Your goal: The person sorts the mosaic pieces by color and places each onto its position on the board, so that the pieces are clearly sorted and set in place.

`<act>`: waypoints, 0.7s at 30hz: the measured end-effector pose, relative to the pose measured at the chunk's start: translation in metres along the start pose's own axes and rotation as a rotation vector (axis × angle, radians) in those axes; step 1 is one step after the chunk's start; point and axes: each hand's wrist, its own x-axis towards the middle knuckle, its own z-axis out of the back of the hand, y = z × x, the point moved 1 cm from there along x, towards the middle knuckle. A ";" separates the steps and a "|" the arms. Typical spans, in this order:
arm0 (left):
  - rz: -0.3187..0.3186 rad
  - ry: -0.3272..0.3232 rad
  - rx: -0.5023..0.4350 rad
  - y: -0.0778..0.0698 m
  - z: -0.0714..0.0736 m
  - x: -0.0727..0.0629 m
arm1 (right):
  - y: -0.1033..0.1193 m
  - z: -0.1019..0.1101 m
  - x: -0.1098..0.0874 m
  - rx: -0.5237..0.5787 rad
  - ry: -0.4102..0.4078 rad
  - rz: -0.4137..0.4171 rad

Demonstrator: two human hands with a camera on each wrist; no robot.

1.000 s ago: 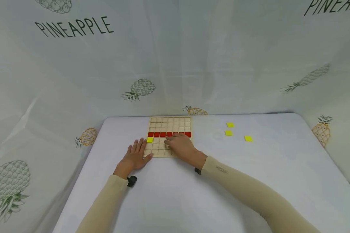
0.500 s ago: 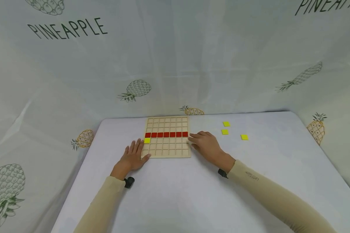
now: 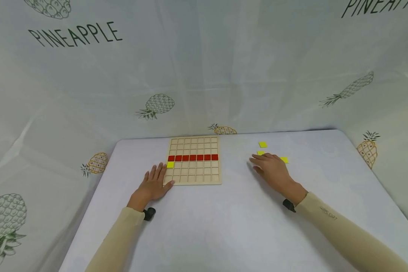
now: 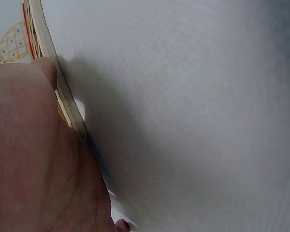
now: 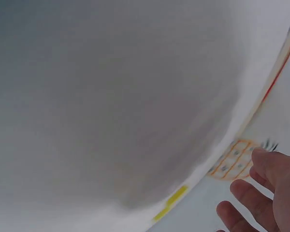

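Note:
A wooden grid board lies flat near the table's far edge. Red square tiles fill one row across it, and one yellow tile sits at the left end of the row below. My left hand rests by the board's front left corner with fingers spread, its thumb on the board's edge. In the left wrist view the board's edge touches that hand. My right hand hovers above the table near three loose yellow tiles, partly covering the nearest one. Nothing shows between its loosely bent fingers in the right wrist view.
Besides the partly covered tile, a yellow tile lies farther back and another yellow tile lies to the right. The white table meets a hanging cloth printed with pineapples behind it.
My right hand has moved off the board to the right, over to the loose yellow tiles. The left hand keeps its place at the board's corner.

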 end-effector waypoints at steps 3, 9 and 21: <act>-0.004 -0.005 0.006 0.000 -0.001 0.000 | -0.014 0.005 -0.011 -0.011 0.006 -0.036; -0.003 0.000 0.006 0.002 -0.001 0.000 | -0.035 0.018 -0.025 -0.060 0.018 -0.076; 0.003 0.020 0.014 -0.007 0.008 -0.006 | -0.070 0.030 -0.038 -0.098 0.071 -0.121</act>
